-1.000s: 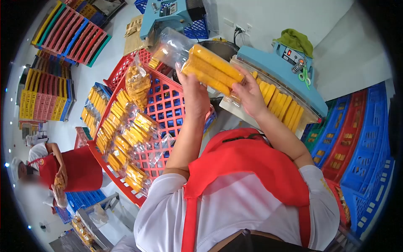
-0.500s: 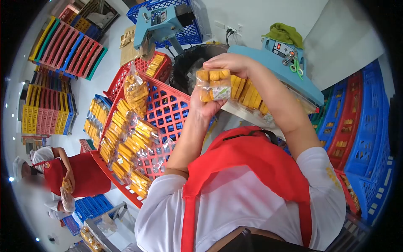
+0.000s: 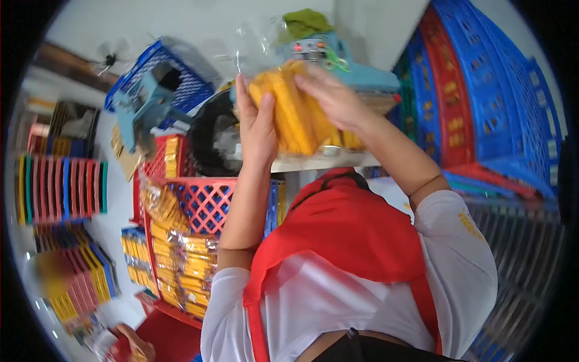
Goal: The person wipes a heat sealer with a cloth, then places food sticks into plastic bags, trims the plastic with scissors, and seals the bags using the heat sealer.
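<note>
A clear plastic bag of long yellow bread-like sticks (image 3: 292, 114) is tilted in the air in front of my chest, smeared a little by motion. My left hand (image 3: 258, 130) holds its left side, with thumb and fingers against the bag. On the other side, my right hand (image 3: 332, 99) grips the upper right of the bag, its fingertips blurred. The bag's loose clear end (image 3: 256, 48) sticks up beyond the hands. Behind them stands a light blue sealing machine (image 3: 362, 75) with a green cloth (image 3: 306, 23) and green-handled scissors (image 3: 335, 60) on it.
A red crate (image 3: 205, 205) at left holds several packed bags of yellow sticks (image 3: 196, 265). A black bin (image 3: 211, 133) stands beside a second blue machine (image 3: 142, 102). Stacked blue and red crates (image 3: 476, 90) rise at right. Another person (image 3: 129, 347) is at lower left.
The bag has turned from its labelled end to its long side and its loose end now points up. My view has swung right. Both hands still hold the bag.
</note>
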Tool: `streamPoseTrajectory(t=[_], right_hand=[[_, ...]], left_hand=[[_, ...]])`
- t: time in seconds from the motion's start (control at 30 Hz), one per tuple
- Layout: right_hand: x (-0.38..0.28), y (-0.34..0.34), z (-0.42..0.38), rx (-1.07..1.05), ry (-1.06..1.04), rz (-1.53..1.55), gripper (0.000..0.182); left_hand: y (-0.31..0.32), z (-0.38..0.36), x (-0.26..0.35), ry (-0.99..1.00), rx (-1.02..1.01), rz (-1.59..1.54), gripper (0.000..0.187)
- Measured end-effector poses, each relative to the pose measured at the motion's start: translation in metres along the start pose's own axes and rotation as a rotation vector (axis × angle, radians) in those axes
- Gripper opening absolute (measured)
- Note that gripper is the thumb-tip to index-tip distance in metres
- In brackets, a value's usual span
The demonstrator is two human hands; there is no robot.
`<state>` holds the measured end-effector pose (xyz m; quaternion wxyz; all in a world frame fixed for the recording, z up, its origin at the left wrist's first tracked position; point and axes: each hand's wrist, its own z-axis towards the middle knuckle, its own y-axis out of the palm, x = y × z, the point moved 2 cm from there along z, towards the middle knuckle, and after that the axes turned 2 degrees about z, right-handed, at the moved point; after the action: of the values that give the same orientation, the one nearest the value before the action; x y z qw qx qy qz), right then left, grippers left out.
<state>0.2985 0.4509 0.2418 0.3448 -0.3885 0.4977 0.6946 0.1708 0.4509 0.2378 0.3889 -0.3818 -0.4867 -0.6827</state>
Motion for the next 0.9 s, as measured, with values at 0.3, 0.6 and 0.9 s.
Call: streamPoseTrajectory(t=[0.3,0.6,0.9], right_hand=[[-0.063,-0.118,-0.137,0.691,-0.52,-0.595,0.051],[0.02,-0.172,-0.196,0.994,-0.226,-0.921,0.025],[-0.011,-0.183,-0.208,0.676,-0.202,-0.851,0.007]], left_hand=[[0.16,-0.004,-0.086,0.187,-0.661,0.382,0.048],[0.152,-0.047,-0.174,0.069,-0.758,0.616,0.037],[0.143,-0.039,-0.18,-0.284,-0.601,0.333,0.007]])
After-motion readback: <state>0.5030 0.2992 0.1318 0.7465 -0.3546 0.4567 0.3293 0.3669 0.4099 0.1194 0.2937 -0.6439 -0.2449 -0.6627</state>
